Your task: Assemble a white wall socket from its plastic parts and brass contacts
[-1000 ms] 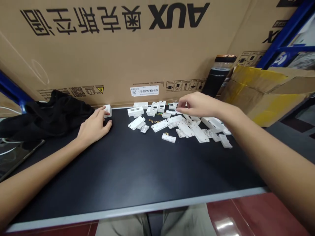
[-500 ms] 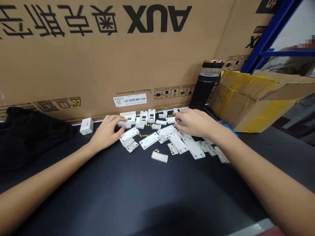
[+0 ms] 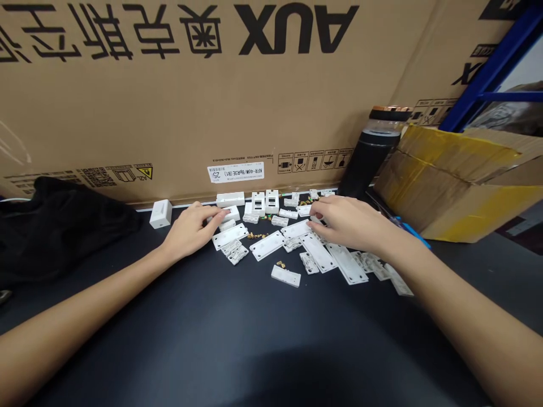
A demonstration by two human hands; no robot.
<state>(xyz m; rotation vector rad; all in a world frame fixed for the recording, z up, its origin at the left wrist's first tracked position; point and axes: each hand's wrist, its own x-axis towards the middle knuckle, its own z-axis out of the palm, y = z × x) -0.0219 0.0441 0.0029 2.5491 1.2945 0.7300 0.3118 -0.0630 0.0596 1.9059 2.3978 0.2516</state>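
Little has been moved since the earlier frame: both hands are kept at a scattered pile of about two dozen white plastic pieces (image 3: 318, 252), with brass bits (image 3: 257, 235) among them. Both arms are stretched forward. The left hand (image 3: 190, 229) is laid on one end piece (image 3: 231, 213); the right hand (image 3: 350, 220) is curled beside a flat plate (image 3: 296, 228). Whether either is grasping cannot be told.

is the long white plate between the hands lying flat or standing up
Lying flat: the long white plastic plate has its broad face up on the black tabletop.
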